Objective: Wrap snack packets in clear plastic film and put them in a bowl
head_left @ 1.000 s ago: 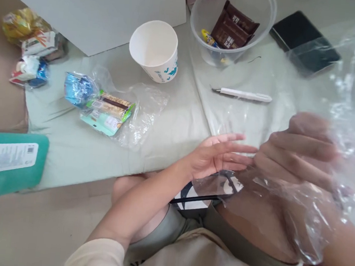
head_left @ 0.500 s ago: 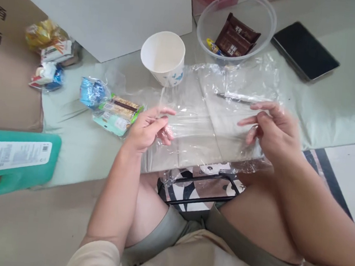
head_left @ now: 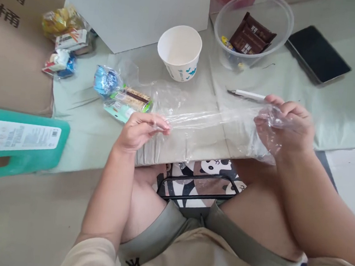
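A clear plastic bag (head_left: 202, 120) is stretched between my two hands above the edge of the cloth-covered surface. My left hand (head_left: 140, 131) pinches its left end, with fingertips pressed together. At the other end my right hand (head_left: 287, 127) grips the bunched film. Beyond the right fingers lies a white-handled craft knife or pen-like tool (head_left: 248, 94), partly hidden by that hand. Just past my left hand are a packaged wafer snack (head_left: 133, 98) and a blue foil packet (head_left: 106, 81). A white paper cup (head_left: 179, 56) stands upright behind the film.
A clear round tub (head_left: 221, 55) holds brown snack packets (head_left: 252, 35). Right of it lies a black phone or tablet (head_left: 319, 54). More wrapped snacks (head_left: 65, 28) sit by a cardboard box (head_left: 18, 59). A white box (head_left: 135, 12) stands behind, a teal container (head_left: 58, 146) at left.
The film, spread wide before, is now gathered into a narrower stretched band. My fingers have closed on its ends, and the white-handled tool shows more clearly. The view has shifted slightly.
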{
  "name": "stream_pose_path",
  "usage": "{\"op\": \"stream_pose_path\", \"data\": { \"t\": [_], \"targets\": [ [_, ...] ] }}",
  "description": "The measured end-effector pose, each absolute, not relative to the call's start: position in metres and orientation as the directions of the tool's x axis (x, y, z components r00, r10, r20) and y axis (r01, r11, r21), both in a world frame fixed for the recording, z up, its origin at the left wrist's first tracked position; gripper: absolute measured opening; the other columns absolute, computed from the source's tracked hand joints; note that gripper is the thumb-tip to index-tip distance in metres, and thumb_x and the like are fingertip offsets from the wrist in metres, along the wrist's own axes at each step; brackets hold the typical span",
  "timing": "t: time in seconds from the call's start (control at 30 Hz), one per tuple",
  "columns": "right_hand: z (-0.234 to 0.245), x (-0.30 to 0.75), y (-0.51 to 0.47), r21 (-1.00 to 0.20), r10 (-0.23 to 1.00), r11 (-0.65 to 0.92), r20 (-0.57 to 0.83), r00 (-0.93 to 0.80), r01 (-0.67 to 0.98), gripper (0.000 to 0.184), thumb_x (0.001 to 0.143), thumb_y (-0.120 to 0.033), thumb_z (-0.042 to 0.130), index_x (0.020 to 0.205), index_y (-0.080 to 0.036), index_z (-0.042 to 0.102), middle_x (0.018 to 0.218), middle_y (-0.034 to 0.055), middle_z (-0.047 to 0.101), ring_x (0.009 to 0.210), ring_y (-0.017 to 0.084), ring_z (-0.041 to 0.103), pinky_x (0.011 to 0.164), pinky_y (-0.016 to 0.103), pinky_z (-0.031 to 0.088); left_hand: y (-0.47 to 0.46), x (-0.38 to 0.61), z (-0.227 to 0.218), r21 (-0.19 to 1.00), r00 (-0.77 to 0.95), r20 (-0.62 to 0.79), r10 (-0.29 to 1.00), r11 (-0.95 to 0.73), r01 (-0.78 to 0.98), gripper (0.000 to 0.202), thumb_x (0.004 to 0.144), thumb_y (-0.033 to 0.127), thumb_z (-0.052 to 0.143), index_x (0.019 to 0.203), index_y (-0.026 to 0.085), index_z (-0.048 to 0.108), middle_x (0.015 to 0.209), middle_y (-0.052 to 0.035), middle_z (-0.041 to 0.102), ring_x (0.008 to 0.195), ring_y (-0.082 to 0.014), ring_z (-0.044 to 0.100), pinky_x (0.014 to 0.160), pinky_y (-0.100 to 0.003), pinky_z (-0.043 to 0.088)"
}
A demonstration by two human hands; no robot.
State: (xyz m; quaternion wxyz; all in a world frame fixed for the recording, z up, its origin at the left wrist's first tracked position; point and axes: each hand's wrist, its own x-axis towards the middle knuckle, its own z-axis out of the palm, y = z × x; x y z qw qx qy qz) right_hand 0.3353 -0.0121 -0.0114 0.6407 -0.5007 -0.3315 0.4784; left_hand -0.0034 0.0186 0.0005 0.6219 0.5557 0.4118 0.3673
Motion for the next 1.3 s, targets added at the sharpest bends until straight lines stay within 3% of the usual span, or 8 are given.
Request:
{"op": "stream_pose_path", "data": {
  "t": [0.13, 0.3, 0.47, 0.63, 0.83, 0.93, 1.07, 1.3],
  "targets": [
    [-0.021, 0.335, -0.009, -0.98, 0.934, 0.039, -0.034, 0.355, -0.194, 0.038, 0.075, -0.042, 0.057, 0.046, -0.021, 0.044, 0.069, 0.0083, 0.057, 0.066, 0.02, 0.057, 0.062, 0.039, 0.046, 0.024, 0.001, -0.004, 0.981, 0.25, -0.022, 0.968, -0.027, 0.193, 0.062, 0.091, 0.068, 0.048, 0.061, 0.023, 0.078, 0.071, -0.0102, 0.075, 0.069, -0.0213, 0.071, 0.067, -0.039, 0.059],
    [-0.017, 0.332, -0.011, -0.989, 0.936, -0.131, -0.145, 0.321, -0.066, 0.018, 0.062, -0.021, 0.078, 0.075, -0.022, 0.066, 0.073, -0.0009, 0.057, 0.061, 0.011, 0.049, 0.054, 0.026, 0.038, 0.03, 0.008, -0.012, 0.885, 0.148, 0.232, 0.961, -0.272, 0.378, 0.019, 0.078, 0.035, 0.075, 0.064, 0.023, 0.072, 0.071, -0.0028, 0.072, 0.071, -0.0166, 0.067, 0.066, -0.032, 0.055],
    [-0.016, 0.336, -0.013, -0.992, 0.964, -0.075, -0.099, 0.249, -0.104, 0.05, 0.054, -0.008, 0.075, 0.099, -0.027, 0.064, 0.109, -0.0027, 0.057, 0.071, 0.005, 0.052, 0.066, 0.022, 0.048, 0.032, 0.006, -0.017, 0.981, 0.164, 0.133, 0.977, -0.154, 0.118, 0.033, 0.065, 0.024, 0.083, 0.094, 0.021, 0.068, 0.102, -0.0046, 0.068, 0.076, -0.0154, 0.068, 0.054, -0.025, 0.053],
    [-0.027, 0.344, -0.013, -0.995, 0.966, -0.06, -0.077, 0.246, -0.077, 0.054, 0.058, -0.004, 0.067, 0.107, -0.027, 0.065, 0.108, -0.0015, 0.058, 0.073, 0.005, 0.052, 0.07, 0.023, 0.046, 0.032, -0.005, -0.009, 0.992, 0.278, -0.032, 0.96, 0.065, -0.109, 0.048, 0.061, 0.027, 0.089, 0.105, 0.026, 0.069, 0.113, -0.0066, 0.064, 0.06, -0.008, 0.055, 0.033, -0.018, 0.025],
    [-0.006, 0.349, -0.02, -0.929, 0.777, 0.102, 0.297, 0.555, 0.355, 0.038, 0.066, -0.004, 0.058, 0.098, -0.024, 0.064, 0.105, 0.0044, 0.067, 0.097, 0.017, 0.066, 0.095, 0.04, 0.049, 0.034, -0.008, 0.001, 0.975, 0.425, -0.08, 0.902, 0.161, -0.157, 0.059, 0.054, 0.038, 0.094, 0.107, 0.025, 0.072, 0.109, -0.0074, 0.065, 0.057, -0.0058, 0.046, 0.039, -0.021, 0.031],
    [0.025, 0.328, -0.018, -0.891, 0.904, 0.312, 0.386, 0.186, 0.33, 0.03, 0.078, -0.016, 0.068, 0.106, -0.027, 0.064, 0.112, 0.0078, 0.071, 0.109, 0.022, 0.068, 0.104, 0.045, 0.05, 0.033, -0.006, 0.001, 0.966, 0.518, -0.062, 0.853, 0.181, -0.183, 0.058, 0.054, 0.039, 0.093, 0.107, 0.025, 0.072, 0.105, -0.0064, 0.065, 0.054, -0.0049, 0.044, 0.042, -0.022, 0.031],
    [0.039, 0.281, -0.008, -0.951, 0.872, 0.2, 0.062, -0.486, 0.237, 0.058, 0.071, -0.037, 0.086, 0.122, -0.024, 0.063, 0.115, 0.0085, 0.074, 0.106, 0.026, 0.07, 0.092, 0.043, 0.058, 0.03, -0.001, 0.0, 0.955, 0.635, -0.116, 0.764, 0.262, -0.14, 0.057, 0.056, 0.039, 0.092, 0.107, 0.025, 0.071, 0.114, -0.0092, 0.068, 0.054, -0.0075, 0.051, 0.041, -0.025, 0.032],
    [0.013, 0.267, -0.019, -0.975, 0.762, -0.185, -0.221, -0.608, 0.123, 0.016, 0.086, -0.031, 0.072, 0.084, -0.02, 0.061, 0.063, -0.0032, 0.063, 0.053, 0.009, 0.056, 0.051, 0.023, 0.046, 0.019, 0.03, 0.0, 0.853, 0.581, -0.164, 0.797, 0.411, -0.322, 0.101, 0.066, 0.075, 0.073, 0.151, 0.033, 0.039, 0.122, -0.0109, 0.073, 0.1, -0.0291, 0.073, 0.08, -0.042, 0.056]
  ]
}}
